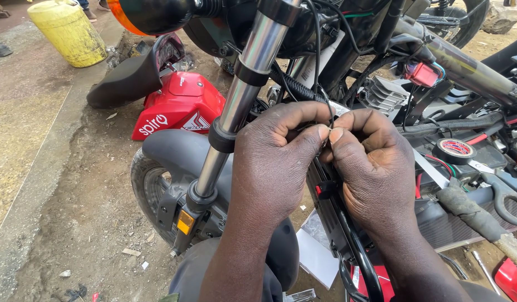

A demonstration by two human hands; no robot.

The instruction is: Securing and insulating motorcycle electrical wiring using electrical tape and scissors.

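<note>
My left hand and right hand met thumb to thumb, fingers curled shut, pinching a thin black wire between the tips. The wire ran nearly upright, its long axis rising from my fingertips toward the headlamp housing. It sat just right of the chrome fork tube, which slanted down to the front wheel. Room was tight: cable bundles crowded behind my knuckles, and a tape roll lay near my right hand. Open dirt ground lay to my left.
</note>
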